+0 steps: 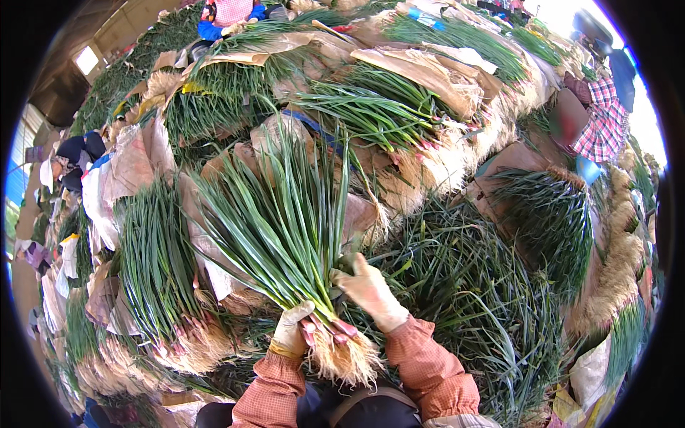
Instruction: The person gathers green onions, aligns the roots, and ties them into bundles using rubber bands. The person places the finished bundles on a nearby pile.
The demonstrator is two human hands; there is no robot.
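Observation:
My left hand [291, 331], in a pale glove, grips a bunch of green onions [289, 230] near its base. The long leaves fan away from me, while the pinkish bulbs and pale stringy roots [345, 356] point toward my lap. At the bunch's right edge is my gloved right hand [372, 291], thumb and fingers against the leaves. Whether it pinches a leaf is hidden. A heap of loose green leaves [481, 310] lies right of that hand. Left of the bunch, more green onions [155, 267] rest in a row, roots toward me.
Beyond the bunch, a pile of green onions [374, 109] lies partly under brown paper [423, 69]. A single onion [374, 198] hangs by it. Root-edged stacks [615, 257] stand at right. People sit at the top [233, 13], right [599, 117] and left [75, 155].

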